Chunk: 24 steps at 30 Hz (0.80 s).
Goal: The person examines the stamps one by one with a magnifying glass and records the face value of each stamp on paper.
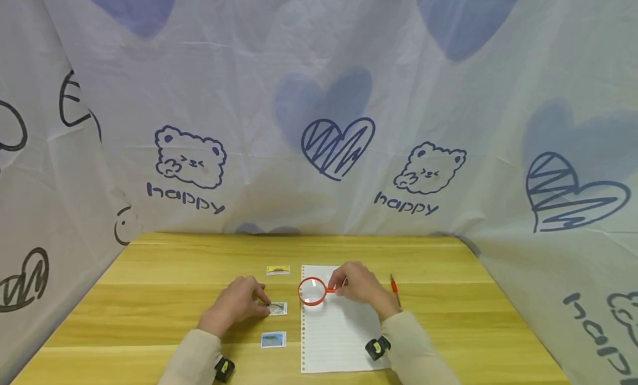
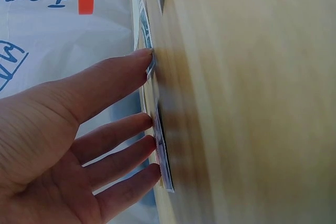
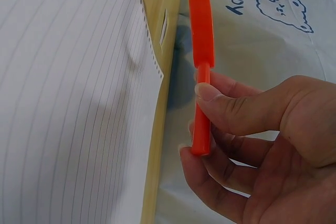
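Observation:
My right hand (image 1: 356,285) pinches the handle of a magnifying glass (image 1: 312,304) between thumb and fingers. Its red rim stands edge-on in the right wrist view, above the lined sheet of paper (image 1: 339,340). To the left, my left hand (image 1: 239,302) has thumb and index finger at the left end of the middle stamp (image 1: 279,308); the index tip is hidden behind the thumb in the left wrist view. The other fingers are fairly straight, close to another stamp (image 2: 164,161). A yellow stamp (image 1: 278,270) lies farther back, and a blue stamp (image 1: 273,339) nearer.
A red pen (image 1: 395,286) lies right of the paper on the wooden table (image 1: 164,296). The paper has punched holes down its left edge. A printed cloth (image 1: 269,169) hangs behind the table and along both sides.

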{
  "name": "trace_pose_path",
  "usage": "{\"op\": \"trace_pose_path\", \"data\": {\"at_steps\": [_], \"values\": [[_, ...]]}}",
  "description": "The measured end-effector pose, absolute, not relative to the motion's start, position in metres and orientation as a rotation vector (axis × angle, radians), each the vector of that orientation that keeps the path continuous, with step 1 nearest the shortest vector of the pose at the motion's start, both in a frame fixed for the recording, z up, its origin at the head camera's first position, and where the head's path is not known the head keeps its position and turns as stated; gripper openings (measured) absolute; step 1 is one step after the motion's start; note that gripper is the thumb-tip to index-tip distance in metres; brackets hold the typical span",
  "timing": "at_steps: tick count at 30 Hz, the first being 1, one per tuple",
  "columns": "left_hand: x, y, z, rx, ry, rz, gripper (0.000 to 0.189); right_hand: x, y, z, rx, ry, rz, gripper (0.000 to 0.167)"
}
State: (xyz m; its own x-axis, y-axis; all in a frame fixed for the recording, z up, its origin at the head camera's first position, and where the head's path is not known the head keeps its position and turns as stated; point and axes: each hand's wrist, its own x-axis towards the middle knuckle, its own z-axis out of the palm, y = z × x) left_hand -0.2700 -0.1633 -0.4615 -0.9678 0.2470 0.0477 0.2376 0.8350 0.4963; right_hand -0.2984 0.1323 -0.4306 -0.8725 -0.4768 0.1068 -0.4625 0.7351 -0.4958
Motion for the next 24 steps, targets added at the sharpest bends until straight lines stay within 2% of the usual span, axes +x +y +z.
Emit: {"op": "trace_pose_path", "data": {"at_steps": [10,24], "values": [[-0.27,-0.164,-0.464,0.387,2.989,0.806,0.014,-0.298,0.121,-0.433,-0.871,2.889,-0.818,0.017],[-0.27,-0.165,-0.466,0.398,2.987,0.822,0.014,-0.296,0.107,-0.433,-0.838,2.852,-0.83,0.016]]}}
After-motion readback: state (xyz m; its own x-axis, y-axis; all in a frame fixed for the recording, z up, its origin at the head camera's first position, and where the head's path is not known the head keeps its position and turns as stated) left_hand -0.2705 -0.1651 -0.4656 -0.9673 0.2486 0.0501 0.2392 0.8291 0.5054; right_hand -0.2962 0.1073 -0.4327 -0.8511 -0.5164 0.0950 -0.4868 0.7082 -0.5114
